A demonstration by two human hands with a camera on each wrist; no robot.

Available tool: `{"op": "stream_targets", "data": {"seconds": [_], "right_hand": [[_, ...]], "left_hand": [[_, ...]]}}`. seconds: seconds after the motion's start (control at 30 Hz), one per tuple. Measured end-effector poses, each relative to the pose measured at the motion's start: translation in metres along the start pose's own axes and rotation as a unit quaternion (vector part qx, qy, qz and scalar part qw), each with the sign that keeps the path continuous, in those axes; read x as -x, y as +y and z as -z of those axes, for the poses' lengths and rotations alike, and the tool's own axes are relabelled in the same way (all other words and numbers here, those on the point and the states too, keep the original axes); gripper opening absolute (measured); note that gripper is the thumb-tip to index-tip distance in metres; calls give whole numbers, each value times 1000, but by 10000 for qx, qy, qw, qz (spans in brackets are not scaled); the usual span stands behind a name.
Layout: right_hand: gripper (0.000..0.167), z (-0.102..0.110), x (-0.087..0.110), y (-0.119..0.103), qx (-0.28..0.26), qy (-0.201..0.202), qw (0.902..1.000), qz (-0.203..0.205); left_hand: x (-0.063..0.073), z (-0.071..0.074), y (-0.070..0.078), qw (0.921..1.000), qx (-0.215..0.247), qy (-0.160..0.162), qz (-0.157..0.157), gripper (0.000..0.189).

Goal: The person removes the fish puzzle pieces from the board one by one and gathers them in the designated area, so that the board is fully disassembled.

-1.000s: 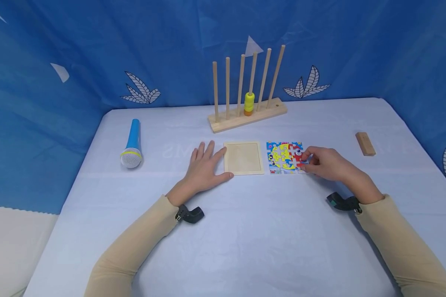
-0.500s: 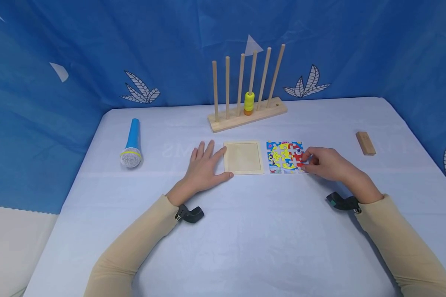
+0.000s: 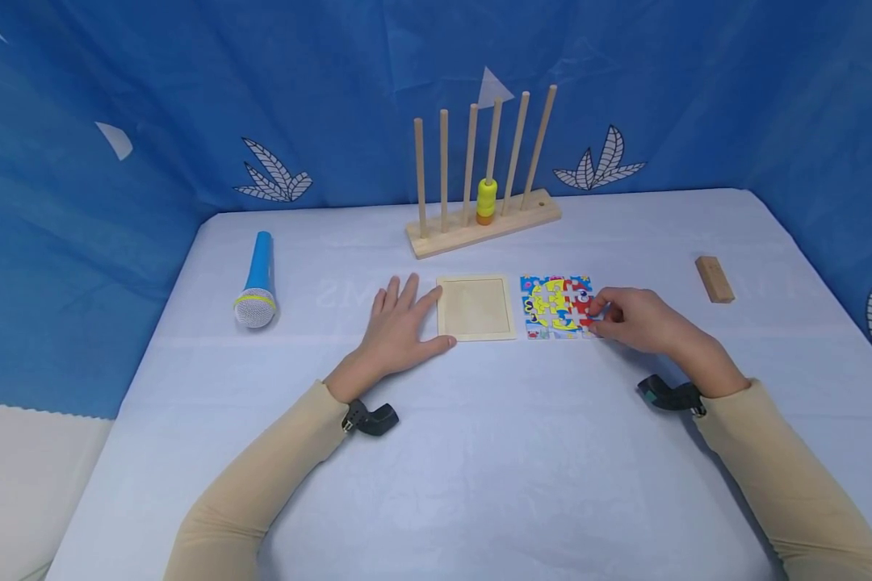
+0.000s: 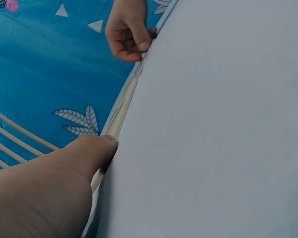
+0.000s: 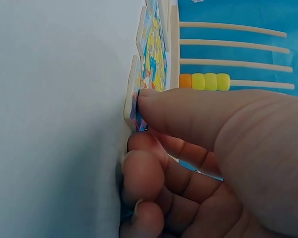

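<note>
My left hand point(image 3: 396, 331) lies spread at the left side of a square wooden puzzle tray point(image 3: 512, 311), thumb and index finger touching its edge. In the left wrist view, the thumb point(image 4: 102, 146) rests along that edge. Right of the tray lies a jigsaw puzzle point(image 3: 552, 307) with a yellow and red fish picture, its pieces set close together. At its right side, my right hand point(image 3: 639, 321) has curled fingers. The right wrist view shows its thumb and index finger pinching a corner puzzle piece point(image 5: 131, 99), partly hidden by the thumb.
Behind the tray stands a wooden peg rack point(image 3: 443, 238) with several upright rods, one carrying yellow and orange beads point(image 3: 486, 202). A blue toy microphone point(image 3: 257, 282) lies at the left. A small wooden block point(image 3: 714, 279) is at the right. A blue curtain point(image 3: 378, 97) hangs behind the table.
</note>
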State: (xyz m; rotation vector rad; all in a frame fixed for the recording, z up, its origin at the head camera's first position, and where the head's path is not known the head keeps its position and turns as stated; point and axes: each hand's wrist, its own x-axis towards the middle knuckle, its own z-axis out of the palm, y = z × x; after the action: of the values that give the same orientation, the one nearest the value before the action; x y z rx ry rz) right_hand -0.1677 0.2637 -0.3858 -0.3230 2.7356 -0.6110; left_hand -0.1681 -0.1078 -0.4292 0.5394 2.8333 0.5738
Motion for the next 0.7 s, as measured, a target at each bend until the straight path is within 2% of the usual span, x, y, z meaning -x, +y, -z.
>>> {"op": "stream_targets", "data": {"seconds": [0.7], "right_hand": [[25, 2, 2, 0, -98, -22, 9999, -4]], "left_hand": [[1, 0, 0, 10000, -63, 42, -14, 89]]}}
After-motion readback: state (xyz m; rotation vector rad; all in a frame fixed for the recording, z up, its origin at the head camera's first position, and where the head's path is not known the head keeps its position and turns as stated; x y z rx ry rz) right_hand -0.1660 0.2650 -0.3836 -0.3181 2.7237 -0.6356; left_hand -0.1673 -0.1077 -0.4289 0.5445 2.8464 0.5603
